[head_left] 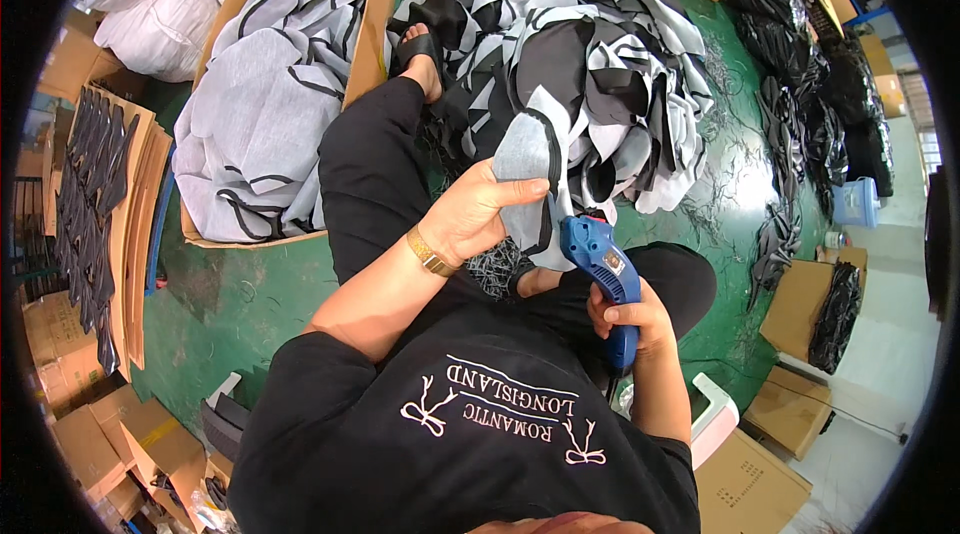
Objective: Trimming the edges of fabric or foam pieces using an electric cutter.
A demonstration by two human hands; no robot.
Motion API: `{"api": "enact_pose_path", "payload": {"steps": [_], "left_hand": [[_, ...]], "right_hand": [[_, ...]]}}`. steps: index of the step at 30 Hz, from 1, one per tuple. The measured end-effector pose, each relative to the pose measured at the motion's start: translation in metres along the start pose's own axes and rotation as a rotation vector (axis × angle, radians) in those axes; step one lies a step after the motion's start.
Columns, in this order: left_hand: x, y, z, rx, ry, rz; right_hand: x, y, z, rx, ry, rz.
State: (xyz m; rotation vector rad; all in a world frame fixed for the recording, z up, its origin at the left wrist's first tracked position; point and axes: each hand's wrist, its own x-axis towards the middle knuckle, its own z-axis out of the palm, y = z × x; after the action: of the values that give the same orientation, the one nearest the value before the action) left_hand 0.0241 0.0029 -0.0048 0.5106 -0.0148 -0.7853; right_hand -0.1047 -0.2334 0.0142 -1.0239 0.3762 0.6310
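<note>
My left hand (468, 211) pinches a light grey fabric piece (522, 156) with black edging, thumb on top, and holds it up over my lap. In my right hand (640, 318) is a blue handheld power tool (606, 272), my fingers wrapped round its grip. Its head meets the lower right edge of the fabric piece; the working tip is hard to make out. Beyond my hands lies a large heap of grey and black fabric pieces (560, 59) on the floor. To the left, an open cardboard box (378, 29) is filled with similar pieces.
Dark thread-like trimmings (492, 269) lie between my feet on the green floor (255, 309). White sacks (165, 24) stand at the far left. Black plastic-wrapped bundles (845, 84) line the right side. A stack of cardboard (135, 224) bears dark pieces at left. A white armrest (715, 414) is beside my right elbow.
</note>
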Motion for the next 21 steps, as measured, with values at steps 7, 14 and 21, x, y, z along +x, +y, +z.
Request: {"api": "enact_pose_path", "payload": {"steps": [7,14,21], "left_hand": [[-0.005,-0.004,0.007,0.040,0.028,0.020],[-0.005,-0.006,0.002,0.094,0.003,0.001],[-0.002,-0.018,0.009,0.191,-0.010,0.005]], "right_hand": [[0.004,0.004,0.006,0.022,0.004,-0.031],[0.014,0.007,0.009,0.179,-0.055,-0.064],[0.031,-0.042,0.028,-0.239,0.212,-0.390]]}}
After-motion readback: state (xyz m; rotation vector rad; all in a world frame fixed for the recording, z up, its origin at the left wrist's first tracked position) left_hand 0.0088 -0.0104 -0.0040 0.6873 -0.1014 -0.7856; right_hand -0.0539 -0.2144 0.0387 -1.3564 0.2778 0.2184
